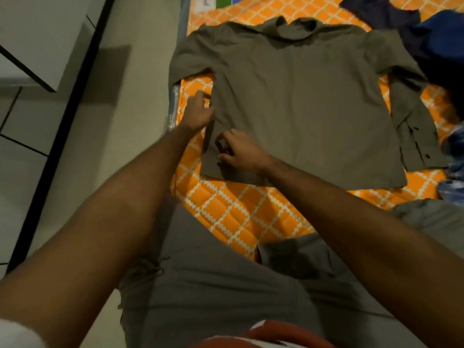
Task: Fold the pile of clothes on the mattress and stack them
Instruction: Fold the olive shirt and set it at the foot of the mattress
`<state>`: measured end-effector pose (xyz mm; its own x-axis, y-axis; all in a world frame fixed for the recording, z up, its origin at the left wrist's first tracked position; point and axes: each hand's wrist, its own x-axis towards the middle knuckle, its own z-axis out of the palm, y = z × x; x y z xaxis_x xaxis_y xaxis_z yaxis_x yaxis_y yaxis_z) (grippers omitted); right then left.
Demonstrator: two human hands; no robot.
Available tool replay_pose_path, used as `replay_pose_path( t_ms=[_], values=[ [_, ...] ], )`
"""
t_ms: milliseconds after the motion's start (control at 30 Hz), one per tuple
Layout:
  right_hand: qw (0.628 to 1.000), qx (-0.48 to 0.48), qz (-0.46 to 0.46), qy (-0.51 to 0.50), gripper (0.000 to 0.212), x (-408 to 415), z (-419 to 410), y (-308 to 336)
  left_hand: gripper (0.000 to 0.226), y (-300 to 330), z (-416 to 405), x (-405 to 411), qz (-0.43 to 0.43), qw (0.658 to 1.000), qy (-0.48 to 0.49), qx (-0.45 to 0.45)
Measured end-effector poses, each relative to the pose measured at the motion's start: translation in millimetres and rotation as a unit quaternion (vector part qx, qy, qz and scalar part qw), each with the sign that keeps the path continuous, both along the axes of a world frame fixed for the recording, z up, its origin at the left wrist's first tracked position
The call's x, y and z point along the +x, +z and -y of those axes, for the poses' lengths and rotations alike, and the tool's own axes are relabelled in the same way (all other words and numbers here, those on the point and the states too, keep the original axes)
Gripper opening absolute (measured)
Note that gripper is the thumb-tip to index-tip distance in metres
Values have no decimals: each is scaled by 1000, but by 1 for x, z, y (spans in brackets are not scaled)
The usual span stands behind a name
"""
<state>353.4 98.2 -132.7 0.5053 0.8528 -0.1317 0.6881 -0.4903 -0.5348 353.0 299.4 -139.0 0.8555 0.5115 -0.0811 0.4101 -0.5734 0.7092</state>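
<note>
With the olive shirt spread back-up on the mattress, we pinch its left edge: left hand near the sleeve, right hand by the hem. Next, we judge, comes folding that side across.

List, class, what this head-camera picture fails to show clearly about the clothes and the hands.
- Olive-green long-sleeved shirt: its front lies face down, hidden.
- Dark blue clothes pile: cut off by the right edge; separate garments are indistinguishable.
- Left hand: fingertips blurred at the shirt's side edge.
- Right hand: grip unclear.
</note>
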Motion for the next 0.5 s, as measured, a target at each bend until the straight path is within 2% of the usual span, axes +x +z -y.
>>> replay_pose_path(
  t_ms=[100,233,333,500],
  values=[
    [999,15,-16,34,47,-10,-12,-3,51,14,-9,17,-6,997,2,-77],
    [990,-1,-111,93,31,-10,-19,0,56,10,-23,32,11,991,-44,-128],
    [994,15,-101,40,35,-8,-26,-2,57,8,-30,55,31,982,-30,-185],
    [993,-19,-2,-115,70,-42,-42,-6,51,4,-35,90,55,958,60,-276]
  ],
)
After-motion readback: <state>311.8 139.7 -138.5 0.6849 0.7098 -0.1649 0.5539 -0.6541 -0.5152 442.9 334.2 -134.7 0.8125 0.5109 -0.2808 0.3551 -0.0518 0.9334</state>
